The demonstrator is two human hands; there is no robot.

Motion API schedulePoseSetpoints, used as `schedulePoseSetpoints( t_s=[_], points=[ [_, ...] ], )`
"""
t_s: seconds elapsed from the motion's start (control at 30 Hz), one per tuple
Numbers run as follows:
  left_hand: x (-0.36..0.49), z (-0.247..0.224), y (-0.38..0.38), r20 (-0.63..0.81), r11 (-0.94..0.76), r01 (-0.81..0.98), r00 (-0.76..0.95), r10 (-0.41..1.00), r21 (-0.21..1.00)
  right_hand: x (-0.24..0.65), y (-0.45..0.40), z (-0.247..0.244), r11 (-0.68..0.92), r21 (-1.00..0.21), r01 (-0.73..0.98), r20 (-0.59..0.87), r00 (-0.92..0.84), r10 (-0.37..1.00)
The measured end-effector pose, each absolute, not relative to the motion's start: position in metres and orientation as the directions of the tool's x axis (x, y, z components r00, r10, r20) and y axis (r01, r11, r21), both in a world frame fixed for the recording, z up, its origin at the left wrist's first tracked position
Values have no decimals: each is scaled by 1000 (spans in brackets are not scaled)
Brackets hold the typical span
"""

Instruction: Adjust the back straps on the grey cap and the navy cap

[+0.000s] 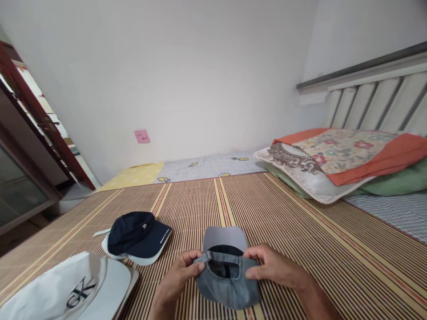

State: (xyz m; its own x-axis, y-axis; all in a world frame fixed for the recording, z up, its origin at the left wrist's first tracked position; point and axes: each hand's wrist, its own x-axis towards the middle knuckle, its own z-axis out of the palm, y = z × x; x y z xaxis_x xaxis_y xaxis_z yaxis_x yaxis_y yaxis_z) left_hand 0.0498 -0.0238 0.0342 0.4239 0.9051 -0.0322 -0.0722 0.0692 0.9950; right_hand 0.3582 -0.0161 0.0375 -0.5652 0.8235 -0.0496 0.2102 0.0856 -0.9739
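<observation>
A grey denim baseball cap (pixel 227 286) lies in front of me, its lighter brim (pixel 225 236) pointing away and its back opening with the strap facing up. My left hand (pixel 178 275) pinches the cap's left edge near the strap between thumb and fingers. On the opposite edge, my right hand (pixel 271 266) grips the fabric the same way. To the left rests a navy cap (pixel 131 233) on top of a pale cap, whose light brim (pixel 145 260) shows beneath. Closer, at lower left, is a white cap (pixel 56 284) with black "CK" lettering, stacked over another brim.
A striped bamboo mat (pixel 187 209) covers the bed. Pillows under an orange-edged floral cloth (pixel 343 153) lie at the right by a white slatted headboard (pixel 376 100). A pink note (pixel 142 136) is stuck on the wall. An open doorway stands at far left.
</observation>
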Motion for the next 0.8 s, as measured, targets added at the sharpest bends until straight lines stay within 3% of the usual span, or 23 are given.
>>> schedulePoseSetpoints(
  t_s=[0.13,0.43,0.53,0.67,0.8],
  points=[
    [47,34,-24,-40,77,-68,439,898,995,358,-19,35,127,-942,311,-74,-562,824],
    [44,41,-29,-40,91,-89,464,885,992,369,-31,67,180,-948,261,-14,-603,798],
    [46,47,-40,-8,114,-185,495,869,976,375,-43,85,186,-972,146,49,-645,763],
    [59,44,-57,41,214,-498,451,891,840,380,-61,97,121,-990,-73,139,-668,732],
    [82,29,-51,3,198,-718,268,963,667,370,-60,79,-97,-935,-341,88,-489,868]
  ],
)
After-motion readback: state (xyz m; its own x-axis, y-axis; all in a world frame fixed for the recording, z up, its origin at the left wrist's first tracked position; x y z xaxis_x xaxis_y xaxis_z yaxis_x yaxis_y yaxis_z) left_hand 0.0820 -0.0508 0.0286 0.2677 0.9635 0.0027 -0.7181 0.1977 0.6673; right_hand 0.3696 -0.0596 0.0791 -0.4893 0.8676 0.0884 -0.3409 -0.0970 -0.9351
